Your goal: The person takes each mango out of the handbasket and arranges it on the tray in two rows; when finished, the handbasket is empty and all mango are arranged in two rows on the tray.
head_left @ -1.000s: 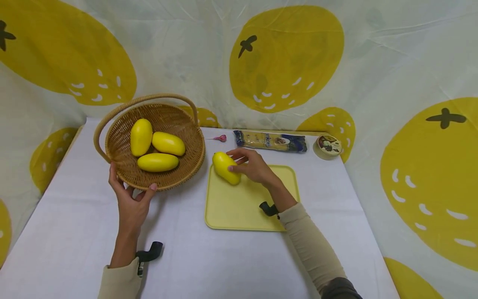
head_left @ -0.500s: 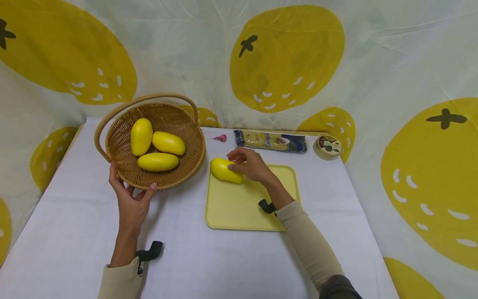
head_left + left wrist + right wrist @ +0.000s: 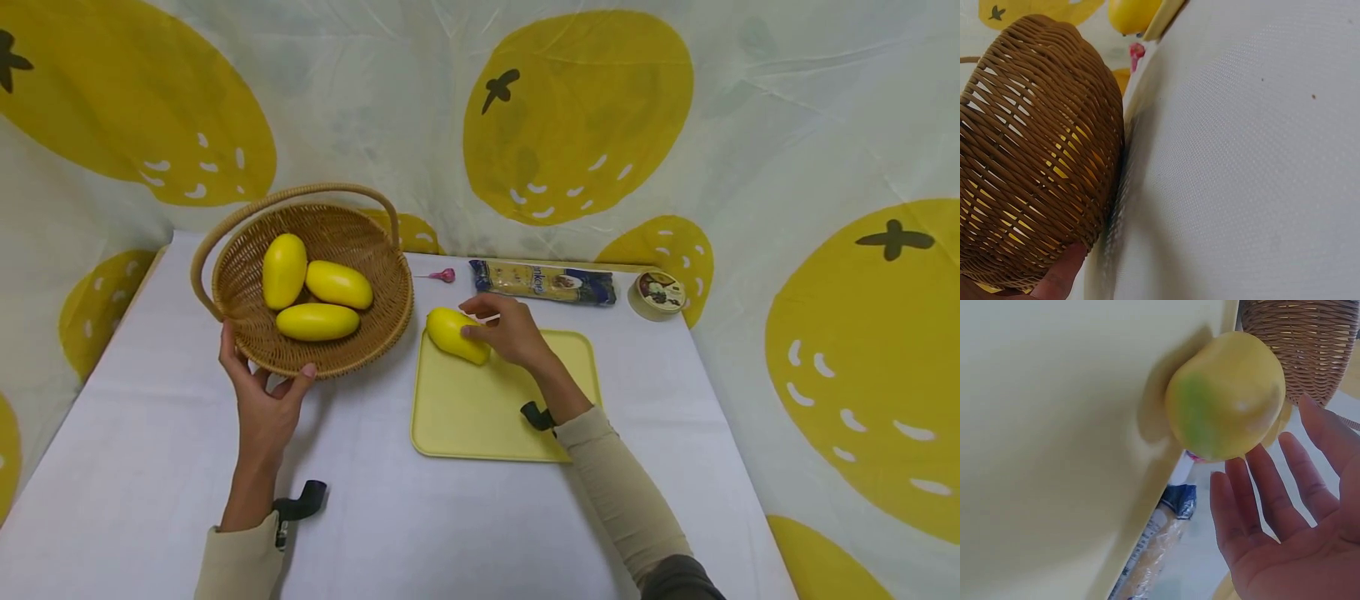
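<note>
A yellow mango (image 3: 452,333) lies at the far left corner of a pale yellow tray (image 3: 480,425). My right hand (image 3: 510,332) is beside it; in the right wrist view its fingers (image 3: 1266,487) are loosely extended, fingertips right at the mango (image 3: 1229,394), which shows a green patch there. My left hand (image 3: 266,408) holds the near side of a round wicker basket (image 3: 360,346), thumb at the rim. The basket leans toward me, with a tall arched handle. Inside it are 3 more yellow mangoes (image 3: 318,322). In the left wrist view, one finger (image 3: 1063,275) presses the weave.
Behind the tray lies a long packet (image 3: 542,282) with blue ends, and a round lidded tin (image 3: 657,294) stands to its right. A small pink object (image 3: 446,275) with a thin pin lies between basket and packet. A patterned cloth (image 3: 360,100) hangs behind the white-covered table (image 3: 360,517).
The mango on the tray turned more level, then swung back partway to a slant beside my right hand. My left hand and the basket stay in place.
</note>
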`<action>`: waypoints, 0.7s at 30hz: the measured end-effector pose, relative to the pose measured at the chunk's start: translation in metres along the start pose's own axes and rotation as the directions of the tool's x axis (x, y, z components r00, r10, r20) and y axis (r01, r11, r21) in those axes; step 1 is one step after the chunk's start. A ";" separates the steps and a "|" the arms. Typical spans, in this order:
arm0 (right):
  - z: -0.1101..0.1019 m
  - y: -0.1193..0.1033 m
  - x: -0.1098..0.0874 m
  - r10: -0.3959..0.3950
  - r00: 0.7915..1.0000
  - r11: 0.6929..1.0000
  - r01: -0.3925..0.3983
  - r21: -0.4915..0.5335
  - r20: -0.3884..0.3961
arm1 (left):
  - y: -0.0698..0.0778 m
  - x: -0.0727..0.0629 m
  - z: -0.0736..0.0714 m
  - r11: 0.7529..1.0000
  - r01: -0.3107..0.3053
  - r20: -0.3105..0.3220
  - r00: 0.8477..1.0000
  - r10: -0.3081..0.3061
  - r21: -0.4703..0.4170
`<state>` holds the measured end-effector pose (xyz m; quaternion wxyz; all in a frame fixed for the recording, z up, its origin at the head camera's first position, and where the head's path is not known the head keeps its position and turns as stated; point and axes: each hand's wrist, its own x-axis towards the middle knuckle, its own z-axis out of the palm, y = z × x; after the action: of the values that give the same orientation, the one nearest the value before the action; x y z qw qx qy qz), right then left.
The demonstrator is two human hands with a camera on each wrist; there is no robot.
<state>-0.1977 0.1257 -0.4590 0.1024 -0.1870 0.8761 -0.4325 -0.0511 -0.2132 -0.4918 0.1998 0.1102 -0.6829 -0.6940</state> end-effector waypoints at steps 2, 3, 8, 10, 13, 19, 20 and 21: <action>0.000 -0.003 0.000 -0.003 1.000 1.000 0.003 -0.005 -0.004 | 0.000 0.000 0.000 1.000 0.000 0.000 1.000 0.000 -0.006; 0.000 -0.004 0.000 -0.008 1.000 1.000 0.008 -0.012 -0.005 | 0.000 0.000 0.000 1.000 0.000 0.001 1.000 0.000 -0.010; 0.002 -0.019 0.000 -0.056 0.998 0.998 0.055 -0.011 -0.033 | 0.000 0.001 0.000 1.000 0.001 0.003 1.000 -0.001 -0.010; 0.003 -0.028 0.001 -0.089 0.994 0.996 0.089 -0.001 -0.057 | 0.000 0.001 0.000 1.000 0.002 0.002 1.000 -0.002 -0.003; 0.007 -0.044 0.004 -0.149 0.985 0.989 0.150 0.010 -0.090 | 0.000 0.001 0.000 1.000 0.001 0.001 1.000 -0.001 -0.002; 0.020 -0.076 0.010 -0.281 0.953 0.959 0.283 0.002 -0.112 | -0.001 0.001 0.000 1.000 0.004 0.001 1.000 -0.004 -0.004; 0.023 -0.080 0.012 -0.298 0.948 0.954 0.300 -0.002 -0.110 | -0.001 0.001 -0.001 1.000 0.003 0.001 1.000 -0.003 -0.005; 0.026 -0.084 0.014 -0.311 0.945 0.950 0.312 -0.001 -0.106 | -0.002 0.001 -0.001 1.000 0.002 0.000 1.000 -0.002 -0.008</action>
<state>-0.1814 0.0541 -0.4083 -0.0120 -0.2992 0.8362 -0.4595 -0.0522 -0.2143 -0.4932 0.1996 0.1102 -0.6799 -0.6969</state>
